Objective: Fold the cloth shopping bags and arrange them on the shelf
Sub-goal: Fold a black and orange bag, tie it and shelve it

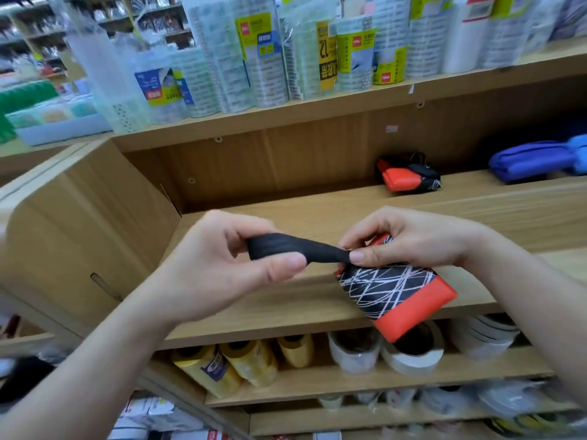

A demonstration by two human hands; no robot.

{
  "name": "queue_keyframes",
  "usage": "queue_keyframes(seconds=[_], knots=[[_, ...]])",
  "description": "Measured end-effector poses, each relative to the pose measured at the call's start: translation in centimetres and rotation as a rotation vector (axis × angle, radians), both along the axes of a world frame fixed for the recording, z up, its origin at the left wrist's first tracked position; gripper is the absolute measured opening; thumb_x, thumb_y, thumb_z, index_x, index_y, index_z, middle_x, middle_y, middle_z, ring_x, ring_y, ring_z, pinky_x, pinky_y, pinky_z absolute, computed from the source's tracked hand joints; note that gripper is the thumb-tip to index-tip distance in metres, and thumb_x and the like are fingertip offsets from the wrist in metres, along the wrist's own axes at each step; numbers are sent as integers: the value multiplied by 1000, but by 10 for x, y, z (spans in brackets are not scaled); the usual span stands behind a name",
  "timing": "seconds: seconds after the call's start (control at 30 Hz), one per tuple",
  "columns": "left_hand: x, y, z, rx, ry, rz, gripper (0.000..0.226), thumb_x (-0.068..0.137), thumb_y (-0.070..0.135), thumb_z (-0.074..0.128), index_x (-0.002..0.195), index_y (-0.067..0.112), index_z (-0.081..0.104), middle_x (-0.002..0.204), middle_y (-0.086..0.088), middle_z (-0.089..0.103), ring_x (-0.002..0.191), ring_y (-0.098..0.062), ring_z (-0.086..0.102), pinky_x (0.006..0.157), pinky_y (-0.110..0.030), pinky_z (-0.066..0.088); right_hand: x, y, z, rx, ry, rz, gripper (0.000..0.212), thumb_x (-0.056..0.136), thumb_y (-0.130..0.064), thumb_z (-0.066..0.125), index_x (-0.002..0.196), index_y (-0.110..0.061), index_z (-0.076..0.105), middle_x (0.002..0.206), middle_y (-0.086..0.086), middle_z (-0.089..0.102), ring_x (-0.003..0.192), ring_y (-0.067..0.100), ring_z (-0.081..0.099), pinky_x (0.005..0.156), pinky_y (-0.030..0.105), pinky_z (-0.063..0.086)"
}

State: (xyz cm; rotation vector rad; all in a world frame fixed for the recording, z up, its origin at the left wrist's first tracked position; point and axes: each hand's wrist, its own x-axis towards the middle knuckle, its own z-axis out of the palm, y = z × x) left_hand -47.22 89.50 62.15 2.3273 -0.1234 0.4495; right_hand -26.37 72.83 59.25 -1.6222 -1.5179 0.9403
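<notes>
Thumb and forefinger of the left hand pinch the free end of a black strap, which runs taut to the right hand. That hand grips the top corner of a folded cloth shopping bag, thumb pressing where the strap meets it. The bag, black with white scribbled lines and a red-orange border, hangs tilted below the right hand's fingers, held in the air over the front edge of the middle shelf board. At the back of that board lies a second folded bag in the same colours; blue bags lie at its back right. Stacked clear tape rolls stand above the board, and yellow rolls and white tape rolls sit below it.
</notes>
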Motion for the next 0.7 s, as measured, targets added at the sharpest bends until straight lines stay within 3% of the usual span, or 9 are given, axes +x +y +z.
queue_keyframes(seconds=[0.07, 0.2, 0.3, 0.37, 0.43, 0.5, 0.57, 0.63, 0.7], knots=[[0, 3, 1, -396, -59, -92, 22, 87, 40, 68, 81, 19, 73, 76, -3, 69, 70, -22, 66, 72, -36, 55, 1, 1, -4, 24, 18, 20, 21, 92, -30, 63, 112, -33, 70, 103, 16, 67, 90, 23, 62, 85, 36, 48], [14, 0, -4, -912, -78, -188, 35, 92, 40, 60, 113, 14, 71, 96, -1, 69, 54, -3, 56, 58, -24, 56, -9, 0, 0, 95, -7, 69, 63, 89, -25, 70, 137, -51, 39, 91, 2, 56, 74, -3, 54, 73, 11, 43], [20, 3, -6, -1102, 24, -127, 54, 93, 50, 45, 131, 15, 60, 133, -3, 62, 60, -5, 57, 58, -22, 54, -19, -6, 5, 198, -334, -54, 85, 88, -24, 71, 137, -69, 19, 87, -12, 53, 75, 0, 56, 72, 16, 45], [23, 2, -7, -1193, 67, -145, 64, 94, 55, 36, 139, 11, 50, 142, -6, 55, 66, -7, 58, 60, -22, 55, -29, -8, 8, 206, -660, -109, 88, 91, -30, 66, 134, -76, 5, 85, -10, 46, 74, 9, 54, 71, 30, 47], [25, -2, -7, -1271, 55, -211, 68, 95, 57, 35, 141, 8, 45, 145, -8, 52, 68, -8, 59, 63, -22, 56, -36, -7, 10, 208, -850, -123, 88, 94, -34, 61, 135, -75, -5, 84, -12, 40, 70, 11, 51, 64, 36, 48], [26, -6, -7, -1315, 40, -305, 67, 94, 52, 43, 142, 6, 44, 148, -10, 48, 71, -10, 60, 67, -25, 57, -36, -3, 12, 164, -908, -134, 76, 95, -37, 56, 137, -70, 3, 84, -13, 37, 70, 9, 48, 63, 33, 45], [28, -9, -7, -1353, 5, -334, 57, 93, 41, 54, 137, 4, 52, 143, -12, 52, 71, -10, 60, 69, -26, 56, -30, 0, 13, 135, -899, -132, 55, 95, -38, 55, 137, -60, 26, 83, -14, 38, 70, 4, 45, 61, 26, 38], [29, -8, -8, -1382, -52, -176, 41, 86, 26, 63, 121, 3, 66, 117, -10, 66, 67, -9, 60, 66, -24, 56, -24, 1, 11, 135, -795, -110, 34, 95, -36, 56, 126, -49, 50, 82, -12, 45, 72, 3, 47, 62, 25, 37], [28, -7, -11, -1313, -39, 81, 28, 74, 19, 70, 100, 7, 73, 91, -6, 67, 69, -11, 62, 64, -24, 55, -18, 0, 9, 121, -555, -83, 19, 95, -32, 61, 111, -41, 63, 88, -8, 60, 81, 8, 56, 73, 34, 47]])
